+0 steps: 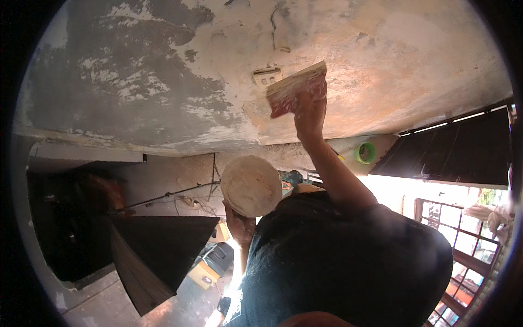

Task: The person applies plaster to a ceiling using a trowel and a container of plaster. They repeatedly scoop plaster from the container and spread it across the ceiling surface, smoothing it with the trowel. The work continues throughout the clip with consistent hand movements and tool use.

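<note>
My right hand [311,111] grips a wide putty knife [294,91] with a red, plaster-smeared body and a pale edge. The blade is held up at the wall [381,71], tilted, just beside a small socket plate [267,77]. Lower down, my left hand [239,224] supports a round bucket [251,186] from its near side. A whitish paste coats the inside of this bucket. How my left fingers sit beneath it is partly hidden. Patches of grey and cream plaster cover the wall, and a crack runs above the socket.
A green round container [364,153] sits near the wall's foot at right, by a dark panel [452,150]. A barred window [460,240] stands at lower right. At lower left are a black panel [163,250] and, on the floor, a cardboard box [204,274]. A cable [163,195] runs behind.
</note>
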The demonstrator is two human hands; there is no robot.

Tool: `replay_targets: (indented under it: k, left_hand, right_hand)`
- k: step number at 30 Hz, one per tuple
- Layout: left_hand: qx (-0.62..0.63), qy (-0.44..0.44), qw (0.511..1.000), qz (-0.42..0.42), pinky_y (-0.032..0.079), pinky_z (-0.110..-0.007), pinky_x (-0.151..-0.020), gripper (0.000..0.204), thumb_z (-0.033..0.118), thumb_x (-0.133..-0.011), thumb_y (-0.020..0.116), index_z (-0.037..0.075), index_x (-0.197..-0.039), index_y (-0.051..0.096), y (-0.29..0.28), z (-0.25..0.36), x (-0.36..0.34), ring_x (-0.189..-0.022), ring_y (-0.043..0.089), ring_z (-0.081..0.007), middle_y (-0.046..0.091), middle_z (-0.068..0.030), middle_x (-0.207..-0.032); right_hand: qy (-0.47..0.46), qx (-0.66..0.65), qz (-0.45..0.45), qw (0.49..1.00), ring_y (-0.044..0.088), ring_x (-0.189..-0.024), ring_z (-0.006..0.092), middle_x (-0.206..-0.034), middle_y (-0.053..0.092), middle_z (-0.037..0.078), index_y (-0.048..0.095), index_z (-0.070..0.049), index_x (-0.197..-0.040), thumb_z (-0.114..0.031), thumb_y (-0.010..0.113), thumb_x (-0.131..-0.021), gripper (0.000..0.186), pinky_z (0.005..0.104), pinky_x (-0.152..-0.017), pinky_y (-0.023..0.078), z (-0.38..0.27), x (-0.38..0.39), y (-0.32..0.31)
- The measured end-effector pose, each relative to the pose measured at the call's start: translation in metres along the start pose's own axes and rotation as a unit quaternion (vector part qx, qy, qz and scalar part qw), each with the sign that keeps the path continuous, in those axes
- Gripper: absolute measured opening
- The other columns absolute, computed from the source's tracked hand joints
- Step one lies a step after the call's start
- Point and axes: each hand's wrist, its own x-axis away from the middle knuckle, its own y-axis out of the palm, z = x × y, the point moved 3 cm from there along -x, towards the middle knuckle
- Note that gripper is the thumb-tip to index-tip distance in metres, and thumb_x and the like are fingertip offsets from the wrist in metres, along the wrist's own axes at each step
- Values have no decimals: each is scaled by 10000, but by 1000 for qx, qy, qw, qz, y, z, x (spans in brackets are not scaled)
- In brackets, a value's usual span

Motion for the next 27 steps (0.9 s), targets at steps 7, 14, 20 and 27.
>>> replay_targets:
  k: [7,14,20,27]
  left_hand:
    - [5,-38,999,-12,479,-528,-1197,563,401,-1169,426,25,-1586,397,14,-10,-2,-1452,522,-334,482,-204,-1600]
    - [-1,-74,997,-26,419,-516,-1240,609,457,-1167,399,22,-1594,399,15,-16,-6,-1477,489,-317,488,-184,-1607]
    - [57,-41,997,-6,407,-517,-1250,583,434,-1176,379,25,-1589,413,11,-13,-8,-1482,485,-318,504,-179,-1598]
    - [87,-60,994,-4,415,-512,-1244,583,446,-1174,375,38,-1587,429,6,-18,-6,-1475,498,-314,512,-179,-1592]
  right_hand:
    - [-22,133,42,990,712,-947,401,-1195,649,297,212,74,-1584,7,472,-946,693,449,-807,604,8,-46,71]
    - [-96,78,-129,984,656,-1194,264,-1313,651,195,301,4,-1626,-43,520,-1040,627,390,-991,556,-18,2,106]
    - [-90,22,-36,995,611,-1183,174,-1313,662,100,565,81,-1421,-19,619,-1019,418,334,-1034,503,-35,11,24]
    - [-294,501,-57,812,552,-1328,481,-1545,408,325,262,83,-1613,-75,523,-1013,673,478,-1042,550,-50,-46,22]
